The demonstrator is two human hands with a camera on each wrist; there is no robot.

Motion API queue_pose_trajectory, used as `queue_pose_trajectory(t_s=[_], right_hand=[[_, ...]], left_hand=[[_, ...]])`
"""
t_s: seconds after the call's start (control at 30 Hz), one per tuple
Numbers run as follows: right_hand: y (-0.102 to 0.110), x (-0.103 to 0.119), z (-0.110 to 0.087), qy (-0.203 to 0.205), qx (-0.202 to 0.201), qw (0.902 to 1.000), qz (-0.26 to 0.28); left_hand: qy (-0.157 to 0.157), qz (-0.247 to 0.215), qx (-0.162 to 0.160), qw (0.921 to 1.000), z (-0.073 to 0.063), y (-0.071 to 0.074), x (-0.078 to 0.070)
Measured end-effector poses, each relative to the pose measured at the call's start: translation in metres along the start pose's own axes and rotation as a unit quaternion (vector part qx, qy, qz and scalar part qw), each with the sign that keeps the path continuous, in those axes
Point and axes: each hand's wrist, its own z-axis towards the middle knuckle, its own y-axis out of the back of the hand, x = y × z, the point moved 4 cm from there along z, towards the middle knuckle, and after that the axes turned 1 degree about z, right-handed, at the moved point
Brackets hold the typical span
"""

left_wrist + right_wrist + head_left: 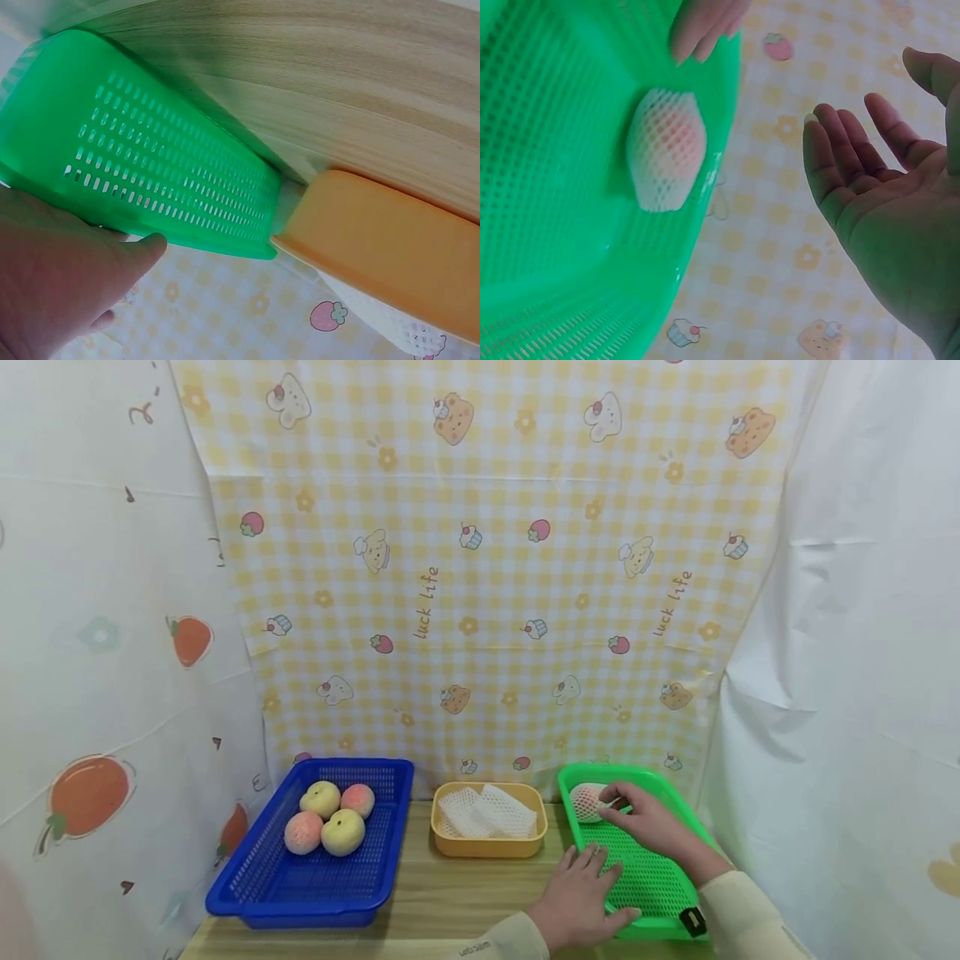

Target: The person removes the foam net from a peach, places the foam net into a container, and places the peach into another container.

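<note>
In the head view, a peach in a white foam net (585,802) lies in the far left corner of the green basket (637,932). My right hand (654,823) is just beside it, fingers loosely bent and holding nothing. The right wrist view shows that hand (900,187) apart from the netted peach (666,150). My left hand (579,895) has its fingers spread over the basket's near left side. From the left wrist, this hand (67,262) appears at the green basket's rim (202,244), thumb along it.
A blue basket (300,908) with several yellow and pink peaches (342,832) stands on the left of the wooden table (450,893). Between the baskets sits an orange box (489,847) holding white foam nets (495,812). Patterned cloth (480,610) hangs behind.
</note>
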Motion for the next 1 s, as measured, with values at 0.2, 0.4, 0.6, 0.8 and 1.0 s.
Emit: queue_pose_trajectory(t_s=[0.2, 0.4, 0.6, 0.8, 1.0], right_hand=[[-0.006, -0.024, 0.031, 0.011, 0.012, 0.9936, -0.112], [-0.013, -0.051, 0.058, 0.017, 0.025, 0.9794, -0.200], [-0.025, -0.071, 0.080, 0.032, 0.033, 0.9636, -0.263], [-0.040, -0.087, 0.099, 0.054, 0.076, 0.9335, -0.346], [-0.045, -0.095, 0.111, 0.055, 0.094, 0.9261, -0.361]], left_hand=[[0.002, -0.003, 0.006, 1.0000, 0.000, 0.000, 0.001], [0.004, -0.007, 0.007, 0.9999, -0.002, 0.003, 0.000], [0.000, -0.012, 0.002, 0.9999, 0.000, 0.002, 0.002], [0.006, -0.009, 0.020, 0.9997, 0.002, -0.002, 0.004], [0.010, -0.018, 0.024, 0.9995, 0.002, -0.001, 0.002]])
